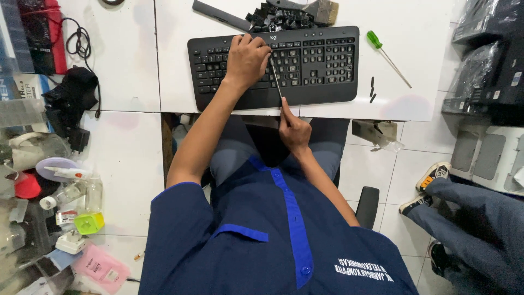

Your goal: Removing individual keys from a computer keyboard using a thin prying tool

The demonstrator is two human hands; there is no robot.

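Keyboard (pixel 305 65) work is what I have in hand: the black full-size board lies flat on the white table (pixel 131 65), its near edge at the table's front edge, right above my lap. My left hand (pixel 246 59) rests palm-down over the middle of the board, fingers curled onto the keys near the top row, pressing or steadying rather than gripping anything I can make out. My right hand (pixel 293 130) is closed around the handle end of a thin metal tool (pixel 276 82), whose shaft runs up and slightly left to a tip set among the keys just beside my left fingers. Judging by the pile of loose black keycaps (pixel 281 17) heaped just beyond the far edge of the board, I take it a good number of caps are already off; yet most of the board I can see, the number pad and the right-hand blocks, looks fully capped, so I judge much is left. Whether the spot under my left hand is bare I cannot tell. A green-handled screwdriver (pixel 386 50) lies unused to the right of the board, with a few small dark bits (pixel 372 90) near it.
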